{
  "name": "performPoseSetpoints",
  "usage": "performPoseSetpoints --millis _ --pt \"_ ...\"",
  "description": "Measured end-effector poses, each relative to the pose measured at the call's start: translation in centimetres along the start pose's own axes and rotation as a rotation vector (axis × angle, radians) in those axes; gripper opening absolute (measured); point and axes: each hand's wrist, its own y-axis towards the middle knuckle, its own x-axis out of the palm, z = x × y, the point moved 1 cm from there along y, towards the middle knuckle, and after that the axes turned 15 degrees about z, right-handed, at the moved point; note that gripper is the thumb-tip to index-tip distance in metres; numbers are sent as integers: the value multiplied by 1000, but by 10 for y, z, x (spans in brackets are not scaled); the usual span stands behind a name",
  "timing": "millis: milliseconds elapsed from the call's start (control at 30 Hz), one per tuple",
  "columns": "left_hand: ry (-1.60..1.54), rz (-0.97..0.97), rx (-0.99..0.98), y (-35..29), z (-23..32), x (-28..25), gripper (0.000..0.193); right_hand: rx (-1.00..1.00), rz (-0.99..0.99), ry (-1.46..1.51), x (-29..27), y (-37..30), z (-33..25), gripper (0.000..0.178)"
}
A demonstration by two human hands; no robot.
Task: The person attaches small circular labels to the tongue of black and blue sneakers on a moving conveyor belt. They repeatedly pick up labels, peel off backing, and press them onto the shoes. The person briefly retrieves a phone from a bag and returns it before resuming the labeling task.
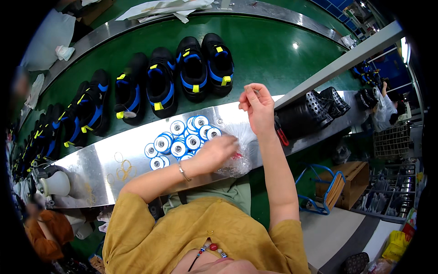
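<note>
My left hand [222, 150], a bracelet at its wrist, is at a clear plastic bag [238, 170] with something red inside. Its fingers look bent together and slightly blurred; whatever they hold is hidden. Raised beyond the bag, my right hand [258, 107] has thumb and fingertips pinched together, and anything between them is too small to make out. Beside my left hand lies a pile of round white discs [179, 148] with blue rims and dark centres, on the metal bench ledge [102, 157].
Black shoes [160, 84] with blue and yellow trim stand in a row on the green belt [269, 50]. Thin yellow rings [123, 171] lie left of the discs. Red-handled cutters [281, 134] and black perforated pieces [305, 112] are at right, under a slanting grey post [342, 64].
</note>
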Motion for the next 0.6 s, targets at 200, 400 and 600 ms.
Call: performPoseSetpoints --millis 200,400,600 --pt "325 80 -227 6 -29 -32 27 141 39 -53 -23 -9 9 6" --pt "350 25 -266 3 -34 -23 35 139 37 -140 -14 -13 8 7" --pt "143 52 -498 5 -36 -26 29 46 -44 -470 -17 -22 17 11"
